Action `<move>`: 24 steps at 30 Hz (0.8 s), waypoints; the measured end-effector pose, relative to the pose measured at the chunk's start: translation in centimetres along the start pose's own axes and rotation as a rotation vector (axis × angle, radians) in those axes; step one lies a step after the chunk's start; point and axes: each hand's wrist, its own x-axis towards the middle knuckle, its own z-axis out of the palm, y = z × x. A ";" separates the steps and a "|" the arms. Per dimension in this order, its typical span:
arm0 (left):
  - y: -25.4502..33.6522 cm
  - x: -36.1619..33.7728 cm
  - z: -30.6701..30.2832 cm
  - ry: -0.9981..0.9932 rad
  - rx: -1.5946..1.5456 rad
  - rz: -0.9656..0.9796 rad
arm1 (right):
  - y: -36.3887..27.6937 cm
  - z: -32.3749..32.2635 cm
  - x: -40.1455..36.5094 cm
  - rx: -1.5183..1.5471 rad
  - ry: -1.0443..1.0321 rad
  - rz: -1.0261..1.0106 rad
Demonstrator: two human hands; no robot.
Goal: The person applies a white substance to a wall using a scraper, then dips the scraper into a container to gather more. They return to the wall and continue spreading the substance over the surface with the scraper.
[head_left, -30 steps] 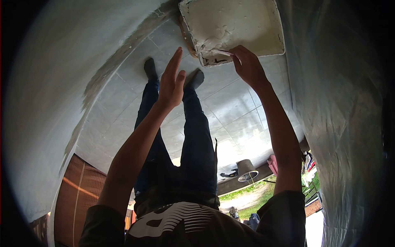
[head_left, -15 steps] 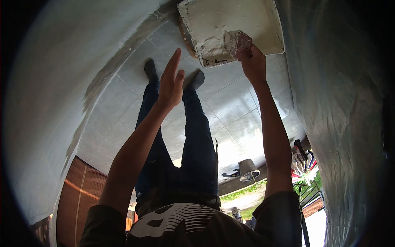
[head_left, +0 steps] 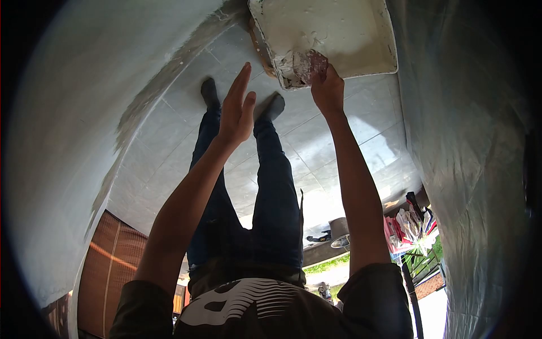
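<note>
At the top of the head view is a rectangular tray (head_left: 370, 74) holding creamy white filler paste (head_left: 350, 34), with smears along its rim. My right hand (head_left: 328, 93) grips a flat, reddish putty scraper (head_left: 311, 65) coated with paste. The scraper is at the tray's near left corner, against a ridge of paste. My left hand (head_left: 236, 113) is raised above my legs, with its fingers stretched out and the thumb apart. Nothing is in it, and it is clear of the tray.
My socked feet (head_left: 272, 107) stand on a grey tiled floor (head_left: 316, 121). A pale wall (head_left: 84, 101) curves along the left, and clear plastic sheeting (head_left: 451, 141) hangs on the right. Behind me are a bucket (head_left: 339, 230) and a brown screen (head_left: 113, 271).
My right hand has moved left with the scraper, from nearer the tray's middle towards its near left corner. My left hand has stayed almost in place. The tray appears slightly further right.
</note>
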 end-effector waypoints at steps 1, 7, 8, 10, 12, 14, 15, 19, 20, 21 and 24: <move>0.0 -0.1 0.1 0.000 -0.001 0.000 | 0.2 0.1 0.3 0.025 0.011 -0.015; 0.3 -0.5 0.8 0.003 0.000 0.001 | 0.0 1.0 1.5 0.037 -0.110 -0.061; 0.3 -0.7 0.8 0.007 -0.003 -0.001 | -0.1 1.2 1.6 0.039 -0.112 -0.061; 0.3 -0.8 0.8 0.010 -0.007 -0.003 | -0.4 1.1 2.0 -0.023 -0.154 -0.079; 0.1 -0.9 0.8 0.007 -0.013 0.007 | -0.6 0.9 2.5 0.013 -0.182 -0.071; 0.0 -0.9 0.8 0.008 -0.006 0.003 | -0.6 0.4 2.9 0.050 -0.207 -0.067; 0.0 -0.8 0.7 0.007 0.003 -0.001 | -0.9 0.0 3.1 0.002 -0.230 -0.062; -0.1 -1.0 0.1 0.007 0.019 -0.016 | -3.2 -0.9 3.0 -0.047 -0.144 -0.109; -0.2 -1.0 0.1 0.005 0.022 -0.024 | -3.9 -1.1 2.9 -0.048 -0.144 -0.108; -0.2 -0.9 0.1 0.003 0.023 -0.030 | -4.6 -1.2 2.8 -0.082 -0.150 -0.144; -0.1 -0.8 0.2 0.017 0.017 -0.022 | -6.2 -0.8 2.4 -0.147 -0.145 -0.249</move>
